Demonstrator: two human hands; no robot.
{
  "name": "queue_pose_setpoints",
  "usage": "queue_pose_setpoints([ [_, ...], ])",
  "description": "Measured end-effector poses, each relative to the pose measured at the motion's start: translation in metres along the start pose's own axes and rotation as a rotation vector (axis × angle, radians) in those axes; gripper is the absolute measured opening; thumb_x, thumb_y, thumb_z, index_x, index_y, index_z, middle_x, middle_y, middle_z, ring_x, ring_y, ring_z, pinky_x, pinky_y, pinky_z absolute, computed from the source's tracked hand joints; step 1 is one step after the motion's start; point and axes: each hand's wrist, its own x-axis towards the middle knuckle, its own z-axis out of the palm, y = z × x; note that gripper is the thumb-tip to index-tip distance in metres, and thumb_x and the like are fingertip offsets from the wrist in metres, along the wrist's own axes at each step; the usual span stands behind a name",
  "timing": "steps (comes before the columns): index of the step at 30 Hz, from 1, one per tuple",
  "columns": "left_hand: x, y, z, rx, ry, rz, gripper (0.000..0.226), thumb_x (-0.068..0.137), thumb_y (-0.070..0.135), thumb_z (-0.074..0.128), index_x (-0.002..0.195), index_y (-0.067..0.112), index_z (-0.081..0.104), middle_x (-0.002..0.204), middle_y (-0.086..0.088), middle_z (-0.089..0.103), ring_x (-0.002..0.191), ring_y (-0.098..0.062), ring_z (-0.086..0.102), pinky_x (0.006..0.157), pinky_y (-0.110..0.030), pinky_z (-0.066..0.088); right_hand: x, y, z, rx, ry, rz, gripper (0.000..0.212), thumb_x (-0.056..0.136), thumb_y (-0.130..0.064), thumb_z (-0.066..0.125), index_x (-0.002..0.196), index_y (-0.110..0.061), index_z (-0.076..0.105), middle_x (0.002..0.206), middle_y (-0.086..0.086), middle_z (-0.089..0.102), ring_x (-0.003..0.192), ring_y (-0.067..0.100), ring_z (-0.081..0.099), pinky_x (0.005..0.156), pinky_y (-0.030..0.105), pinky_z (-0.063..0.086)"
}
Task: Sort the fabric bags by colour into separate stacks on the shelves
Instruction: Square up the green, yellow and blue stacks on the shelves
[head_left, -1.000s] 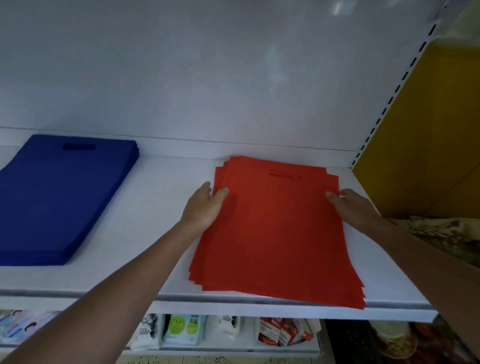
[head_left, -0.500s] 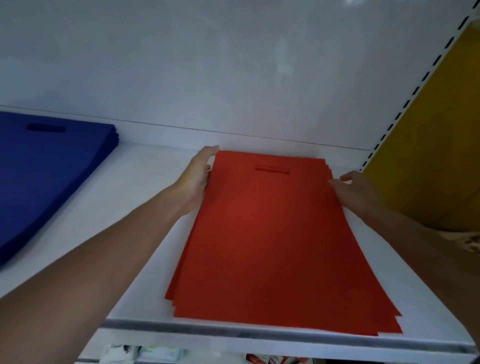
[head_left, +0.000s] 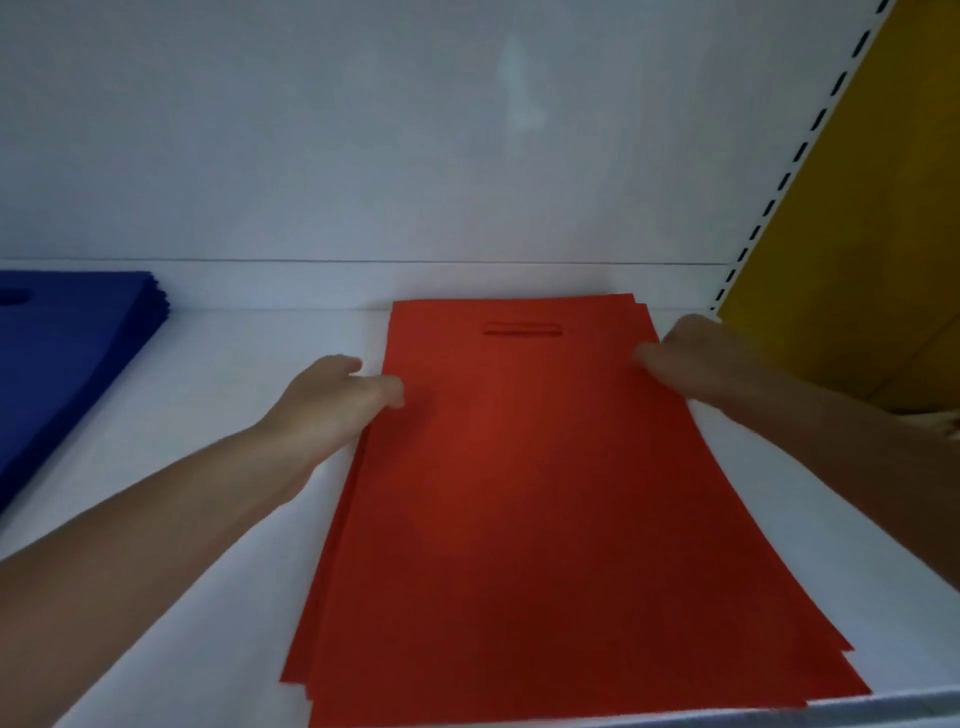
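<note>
Red fabric bags (head_left: 545, 493) are stacked flat in the middle of the white shelf (head_left: 208, 415), handle slot at the far end and near corners slightly fanned. Their left edge is pinched by the left hand (head_left: 337, 400), thumb on top, and their right edge is gripped likewise by the right hand (head_left: 691, 364), whose fingers are curled. Blue fabric bags (head_left: 62, 353) are piled well apart at the far left.

White shelf board (head_left: 218, 395) across the full width, matte and evenly lit, joined to a pale back panel (head_left: 467, 130) along a thin dark seam. Faint soft glare high on that panel, right of centre. At the right, a white slotted upright (head_left: 800, 153), slanted; beyond it, a mustard-yellow wall (head_left: 872, 208). Grey front lip (head_left: 893, 706) at bottom right.
</note>
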Motion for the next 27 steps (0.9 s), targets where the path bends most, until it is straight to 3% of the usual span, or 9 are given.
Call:
queue_pose_setpoints([
  [4, -0.004, 0.001, 0.009, 0.296, 0.082, 0.062, 0.036, 0.07, 0.035, 0.065, 0.087, 0.003, 0.064, 0.086, -0.01, 0.064, 0.085, -0.027, 0.059, 0.071, -0.031, 0.044, -0.002, -0.011, 0.003, -0.023, 0.01, -0.029, 0.024, 0.085, -0.025, 0.06, 0.092, -0.004, 0.052, 0.09, 0.01, 0.05, 0.089, 0.026, 0.054, 0.054, 0.025, 0.037],
  [7, 0.003, 0.003, 0.009, 0.192, 0.08, 0.048, 0.019, 0.079, 0.023, 0.064, 0.079, 0.004, 0.066, 0.081, -0.011, 0.065, 0.075, -0.024, 0.059, 0.067, -0.029, 0.044, 0.001, -0.009, 0.001, 0.292, -0.067, 0.067, 0.028, 0.082, -0.016, 0.066, 0.073, -0.007, 0.041, 0.085, 0.009, 0.053, 0.076, 0.021, 0.055, 0.069, 0.032, 0.047],
  [11, 0.003, 0.003, 0.015, 0.051, 0.049, 0.073, 0.004, 0.082, 0.014, 0.062, 0.082, 0.013, 0.058, 0.078, 0.0, 0.056, 0.067, -0.01, 0.05, 0.057, -0.021, 0.037, -0.004, -0.003, 0.004, 0.332, -0.1, 0.058, 0.017, 0.086, -0.016, 0.059, 0.073, -0.013, 0.048, 0.077, 0.003, 0.054, 0.066, 0.013, 0.052, 0.055, 0.025, 0.041],
  [14, 0.004, -0.002, 0.015, 0.027, 0.062, 0.138, 0.023, 0.084, 0.017, 0.06, 0.105, 0.022, 0.052, 0.086, 0.004, 0.058, 0.079, -0.015, 0.057, 0.068, -0.027, 0.044, -0.007, 0.0, 0.003, 0.36, -0.146, 0.043, 0.008, 0.087, -0.011, 0.051, 0.08, -0.015, 0.054, 0.08, 0.002, 0.058, 0.069, 0.013, 0.054, 0.055, 0.025, 0.04],
  [16, 0.003, -0.002, 0.014, 0.051, 0.05, 0.17, 0.03, 0.086, 0.018, 0.058, 0.114, 0.024, 0.048, 0.096, -0.002, 0.061, 0.089, -0.022, 0.06, 0.08, -0.032, 0.048, -0.006, 0.001, 0.003, 0.348, -0.147, 0.042, 0.006, 0.086, -0.007, 0.052, 0.086, -0.011, 0.056, 0.091, 0.006, 0.062, 0.08, 0.019, 0.06, 0.069, 0.033, 0.051],
  [18, 0.009, -0.002, 0.016, 0.131, 0.075, 0.231, 0.037, 0.088, 0.02, 0.059, 0.122, 0.018, 0.045, 0.105, -0.002, 0.059, 0.096, -0.02, 0.057, 0.086, -0.03, 0.046, 0.0, 0.002, 0.007, 0.306, -0.056, 0.014, 0.021, 0.084, -0.008, 0.058, 0.105, -0.01, 0.057, 0.107, 0.012, 0.063, 0.095, 0.027, 0.062, 0.088, 0.044, 0.051],
  [21, 0.018, 0.0, 0.018, 0.204, 0.176, 0.265, 0.054, 0.09, 0.027, 0.057, 0.136, 0.01, 0.034, 0.115, -0.006, 0.056, 0.106, -0.022, 0.053, 0.082, -0.023, 0.035, 0.008, 0.001, 0.012, 0.265, 0.101, -0.045, 0.054, 0.086, -0.017, 0.062, 0.135, -0.009, 0.041, 0.124, 0.013, 0.056, 0.106, 0.028, 0.057, 0.09, 0.037, 0.048],
  [24, 0.02, -0.001, 0.022, 0.188, 0.183, 0.25, 0.061, 0.093, 0.037, 0.05, 0.142, 0.01, 0.027, 0.129, -0.007, 0.053, 0.118, -0.025, 0.049, 0.087, -0.026, 0.034, 0.017, 0.003, 0.017, 0.205, 0.14, -0.035, 0.058, 0.092, -0.032, 0.053, 0.139, -0.004, 0.032, 0.133, 0.016, 0.047, 0.117, 0.029, 0.048, 0.083, 0.029, 0.038],
  [27, 0.022, 0.011, 0.028, -0.049, 0.023, 0.205, 0.065, 0.085, 0.047, 0.055, 0.14, 0.019, 0.034, 0.121, 0.011, 0.047, 0.113, -0.01, 0.045, 0.095, -0.023, 0.03, 0.023, 0.0, 0.018, 0.306, 0.051, 0.003, 0.068, 0.092, -0.043, 0.049, 0.145, -0.008, 0.025, 0.148, 0.011, 0.033, 0.134, 0.028, 0.035, 0.104, 0.036, 0.032],
])
